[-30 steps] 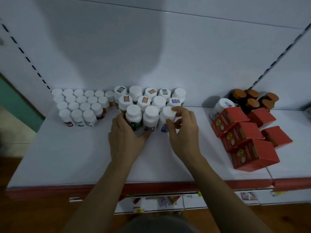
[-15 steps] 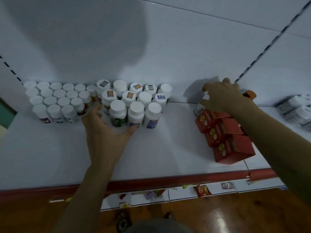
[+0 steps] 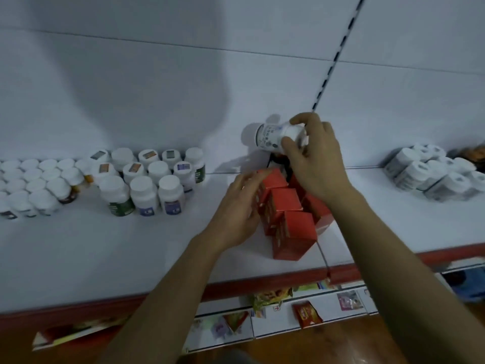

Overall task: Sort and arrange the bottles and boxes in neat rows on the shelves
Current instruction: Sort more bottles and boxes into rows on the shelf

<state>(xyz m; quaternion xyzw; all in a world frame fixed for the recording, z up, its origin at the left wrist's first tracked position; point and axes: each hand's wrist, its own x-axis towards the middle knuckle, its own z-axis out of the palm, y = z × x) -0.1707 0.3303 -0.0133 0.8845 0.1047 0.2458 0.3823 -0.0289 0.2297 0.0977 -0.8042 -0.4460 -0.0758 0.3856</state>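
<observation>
We log the right hand (image 3: pixel 315 164) at frame centre, fingers clamped on a tilted white plastic bottle (image 3: pixel 270 136); its label print is unreadable. Left hand (image 3: pixel 236 208) fingers rest straight against the red cardboard boxes (image 3: pixel 286 203); we count three clearly.

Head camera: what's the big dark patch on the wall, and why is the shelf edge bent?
Head view: the patch on the back wall is a soft shadow, probably the person's own; head view: the wide lens bows the red shelf edge; the left hand is blurred.
</observation>
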